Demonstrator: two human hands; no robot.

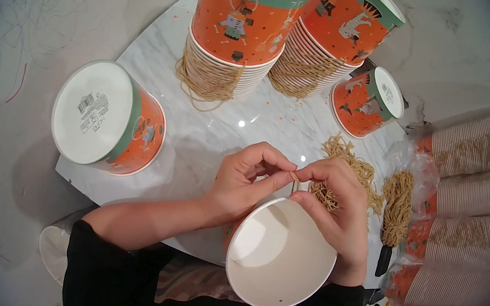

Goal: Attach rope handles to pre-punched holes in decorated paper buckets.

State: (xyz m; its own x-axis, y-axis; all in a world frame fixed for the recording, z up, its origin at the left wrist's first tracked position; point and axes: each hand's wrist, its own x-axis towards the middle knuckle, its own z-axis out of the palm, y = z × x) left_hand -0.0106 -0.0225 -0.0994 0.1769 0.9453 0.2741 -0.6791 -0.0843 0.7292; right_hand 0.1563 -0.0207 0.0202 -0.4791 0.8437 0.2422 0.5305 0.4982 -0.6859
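Both our hands, left (247, 181) and right (337, 210), pinch a tan string handle (295, 177) over the open white-lined paper bucket (277, 254). Strung bucket stacks (237, 33) stand beyond them; loose strings (348, 177) remain by the right hand.

Glossy marble table (209, 142), matt paper bucket (281, 255), rough twine bundle (349, 171)

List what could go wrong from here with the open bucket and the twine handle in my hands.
1. The open bucket hangs past the table edge, propped only by the left hand and right hand; it could slip to the floor.
2. Both sets of fingers pinch one thin twine end at the rim; it could slip free.
3. The loose twine pile lies beside the right hand and could snag.
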